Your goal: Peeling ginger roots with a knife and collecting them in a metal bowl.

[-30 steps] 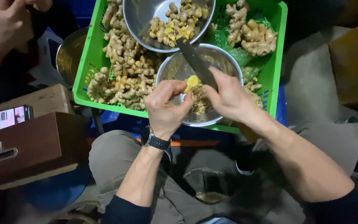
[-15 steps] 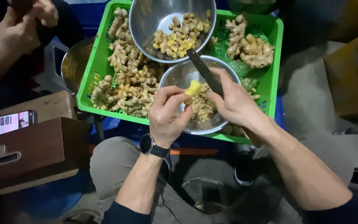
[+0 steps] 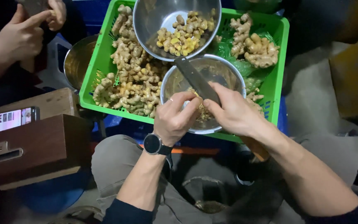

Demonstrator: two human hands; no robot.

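Both hands work over the small steel bowl at the crate's near edge. Right hand: fingers clamped on a knife, blade pointing toward the far left corner. Left hand: fingers pinched together on a ginger piece, mostly hidden.

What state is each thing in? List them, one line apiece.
Left hand: closed on a small piece over the lower bowl, piece mostly hidden.
Right hand: grips the knife, blade pointing up-left.
Lower bowl: holds peelings.
Upper bowl: part-filled with peeled ginger pieces.
Green crate: holds unpeeled ginger.
Phone: screen lit.
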